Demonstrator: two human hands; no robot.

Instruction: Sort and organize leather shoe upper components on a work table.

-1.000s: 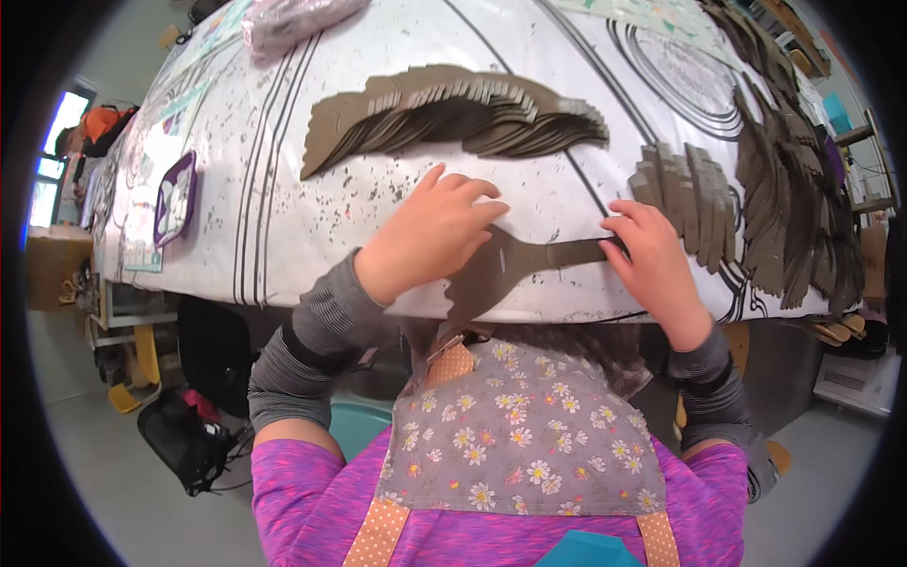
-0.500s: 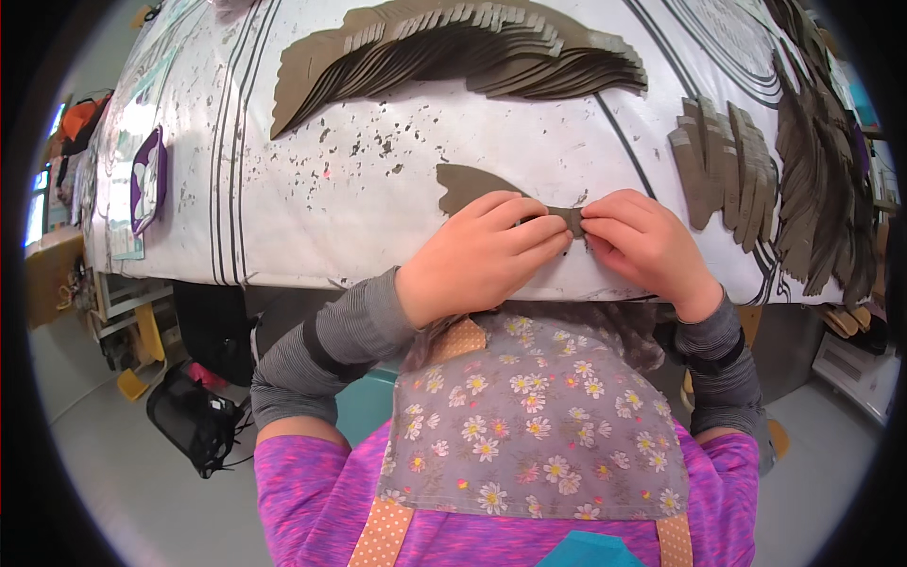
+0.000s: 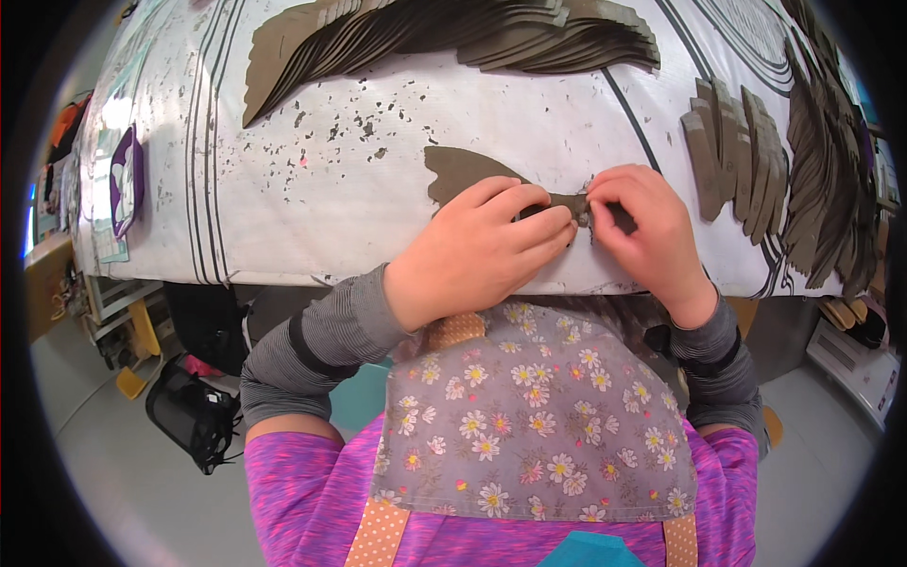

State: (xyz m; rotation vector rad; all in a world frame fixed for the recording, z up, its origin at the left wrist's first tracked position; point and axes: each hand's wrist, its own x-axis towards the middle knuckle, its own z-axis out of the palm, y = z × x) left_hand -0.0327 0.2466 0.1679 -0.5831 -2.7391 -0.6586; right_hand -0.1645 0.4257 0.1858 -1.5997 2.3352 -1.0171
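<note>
A flat dark olive-brown cut piece (image 3: 460, 173) with a scalloped left edge lies near the table's front edge, its narrow end pointing right. My left hand (image 3: 482, 250) lies across it, fingers bent and pressing its narrow part down, hiding its middle. Thumb and forefinger of my right hand (image 3: 647, 231) are pinched together at the tip of that narrow end. Small dark crumbs (image 3: 588, 189) show around the tip. Whether a scrap sits between the right fingertips is too small to tell.
A fanned stack of like pieces (image 3: 378, 47) spreads along the far side of the white table cover (image 3: 312, 222). Strip-like pieces (image 3: 732, 156) lie at right, with a bigger pile (image 3: 831, 180) beyond. Dark scraps (image 3: 368, 123) dot the cover. A purple-rimmed container (image 3: 126, 181) stands at left.
My right hand has turned and drawn its fingers into a tighter pinch at the piece's tip. Crumbs now show around that tip. My left hand stays on the piece. The view has shifted slightly.
</note>
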